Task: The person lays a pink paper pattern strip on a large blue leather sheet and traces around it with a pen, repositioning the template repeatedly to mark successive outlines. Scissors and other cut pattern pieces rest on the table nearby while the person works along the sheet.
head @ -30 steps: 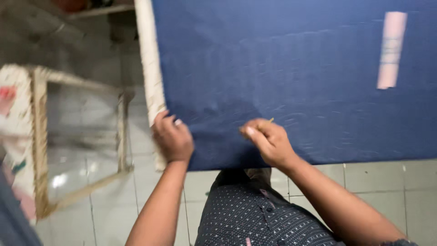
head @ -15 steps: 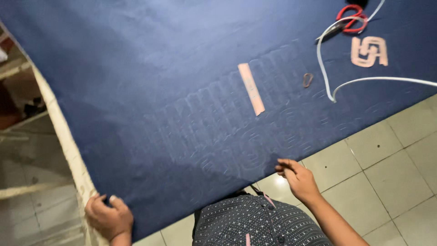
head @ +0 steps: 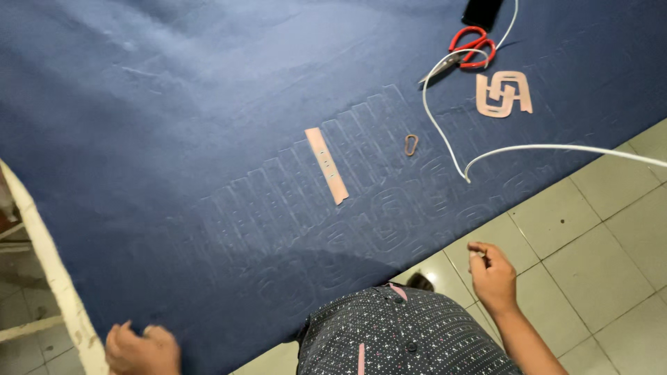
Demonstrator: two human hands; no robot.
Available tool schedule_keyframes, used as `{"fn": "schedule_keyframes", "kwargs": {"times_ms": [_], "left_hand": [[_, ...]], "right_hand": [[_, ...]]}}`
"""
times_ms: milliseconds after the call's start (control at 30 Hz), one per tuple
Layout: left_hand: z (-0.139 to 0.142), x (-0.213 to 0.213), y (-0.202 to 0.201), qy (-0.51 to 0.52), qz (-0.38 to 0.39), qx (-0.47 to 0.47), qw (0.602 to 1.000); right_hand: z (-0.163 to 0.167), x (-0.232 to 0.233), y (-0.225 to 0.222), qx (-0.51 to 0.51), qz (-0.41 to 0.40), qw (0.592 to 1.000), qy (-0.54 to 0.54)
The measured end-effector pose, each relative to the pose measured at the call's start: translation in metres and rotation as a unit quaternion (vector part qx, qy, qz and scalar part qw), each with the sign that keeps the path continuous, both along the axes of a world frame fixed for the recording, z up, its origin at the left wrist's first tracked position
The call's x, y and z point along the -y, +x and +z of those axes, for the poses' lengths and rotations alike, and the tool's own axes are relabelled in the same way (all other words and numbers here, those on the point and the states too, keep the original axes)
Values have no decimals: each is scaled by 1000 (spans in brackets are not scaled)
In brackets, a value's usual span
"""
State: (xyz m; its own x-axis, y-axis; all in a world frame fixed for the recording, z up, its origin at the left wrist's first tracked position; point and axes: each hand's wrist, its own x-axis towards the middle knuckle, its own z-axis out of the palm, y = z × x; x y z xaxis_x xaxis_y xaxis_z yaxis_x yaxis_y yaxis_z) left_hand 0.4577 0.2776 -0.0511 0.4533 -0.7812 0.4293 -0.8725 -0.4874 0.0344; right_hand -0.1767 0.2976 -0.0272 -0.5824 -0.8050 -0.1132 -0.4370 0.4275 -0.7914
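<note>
A: What is seen at the far left?

B: The left hand (head: 142, 347) is laid on the near corner of the blue cloth (head: 208, 104), beside the pale table edge (head: 48, 271). The fingers are curled over the hem; whether the cloth is actually pinched cannot be told, since the fingertips are hidden. The corner seems to be held down so that the cloth is kept flat and taut.

A: And the cloth itself?

B: It is spread across the whole table, its near edge hanging toward the tiled floor (head: 590, 264). Faint outlines are traced over its middle in rows, probably marked around the templates.

A: What lies on it?

B: A pink strip (head: 326, 165) is laid at a slant among the traced bars, matching them in shape. To its right a small loop (head: 411, 144) is seen, then a white cable (head: 445, 132) curving off the table edge. Further back, red scissors (head: 471, 48) are set by a dark phone (head: 482, 10), and a pink cut-out (head: 504, 94) lies just right of them, all well apart from the hands.

A: The right hand?

B: The right hand (head: 492, 274) is held over the floor, off the cloth, loosely closed. Something thin may be pinched between thumb and finger, but that cannot be made out.
</note>
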Motion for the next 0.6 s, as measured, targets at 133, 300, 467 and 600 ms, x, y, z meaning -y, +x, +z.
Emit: {"fn": "schedule_keyframes", "kwargs": {"times_ms": [133, 300, 467, 600], "left_hand": [[15, 36, -123, -1, -72, -147, 986], [19, 58, -304, 30, -143, -311, 939], [9, 69, -394, -5, -92, -312, 946], [-4, 85, -423, 18, -28, -286, 958]], "right_hand": [[4, 24, -52, -47, 2, 998, -49], [11, 58, -130, -150, 69, 983, -86], [16, 100, -211, -259, 179, 940, -135], [9, 142, -276, -263, 186, 944, -73]]}}
